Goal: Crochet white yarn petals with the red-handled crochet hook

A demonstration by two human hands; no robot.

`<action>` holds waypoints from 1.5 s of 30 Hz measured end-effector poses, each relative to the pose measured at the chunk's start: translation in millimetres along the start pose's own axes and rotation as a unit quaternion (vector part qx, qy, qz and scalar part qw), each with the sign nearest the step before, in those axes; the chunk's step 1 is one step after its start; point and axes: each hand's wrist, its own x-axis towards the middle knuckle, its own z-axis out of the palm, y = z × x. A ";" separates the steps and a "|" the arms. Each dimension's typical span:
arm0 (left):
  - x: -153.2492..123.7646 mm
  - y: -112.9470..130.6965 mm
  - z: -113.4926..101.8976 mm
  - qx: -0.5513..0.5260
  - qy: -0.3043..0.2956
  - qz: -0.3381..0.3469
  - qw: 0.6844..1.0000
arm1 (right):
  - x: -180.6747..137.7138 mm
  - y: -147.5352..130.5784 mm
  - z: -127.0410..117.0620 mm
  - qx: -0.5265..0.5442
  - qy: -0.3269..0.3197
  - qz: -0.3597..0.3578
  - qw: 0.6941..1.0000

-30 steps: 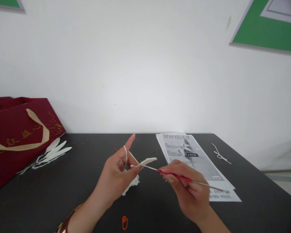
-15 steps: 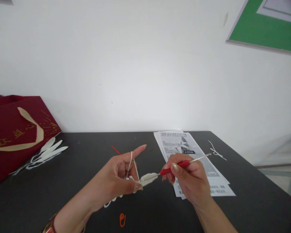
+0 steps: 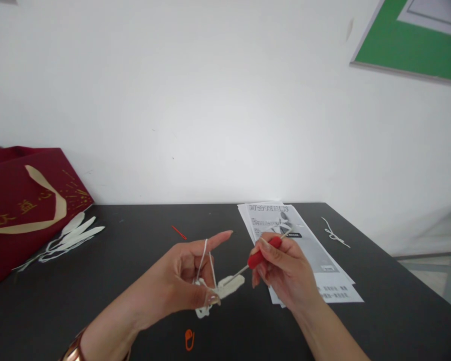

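Note:
A small white crochet piece [image 3: 233, 285], long and leaf-like, is pinched between the thumb and fingers of my left hand [image 3: 190, 281]. White yarn [image 3: 203, 258] loops over the raised index finger of that hand, and more of it bunches below the thumb. My right hand [image 3: 285, 271] grips a double-ended crochet hook [image 3: 261, 256] by its red handle. One metal end lies against the white piece near my left thumb; the other points up and right. Whether a loop sits on the hook tip is too small to tell.
An orange stitch marker [image 3: 189, 340] lies in front and a red plastic needle [image 3: 179, 232] behind my left hand. Printed sheets [image 3: 317, 255] lie under my right hand. Several white crocheted leaves [image 3: 75, 235] rest by a dark red bag [image 3: 18, 200]. A tied yarn scrap [image 3: 334, 234] is at right.
My right hand has tilted the hook more steeply, its far end swinging up and left. The near shaft now shows across the white piece. Yarn below my left thumb has shifted right.

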 end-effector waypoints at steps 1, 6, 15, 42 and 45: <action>0.5 1.5 -1.1 0.012 -0.007 -0.003 1.000 | 1.3 0.2 0.4 0.008 0.002 0.011 1.000; 3.8 -1.7 -2.9 0.036 0.021 0.029 0.999 | 7.1 5.7 2.6 0.045 0.023 0.060 0.997; 4.8 -17.6 6.4 0.243 0.148 0.303 0.909 | 7.6 11.5 10.3 0.096 0.046 0.057 0.993; 12.5 -23.1 11.5 0.081 0.254 0.203 0.942 | 5.2 19.1 12.9 0.137 0.054 0.098 0.984; 11.1 -14.1 12.2 -0.044 0.202 0.088 0.974 | 1.8 19.4 16.3 0.117 0.051 0.052 0.991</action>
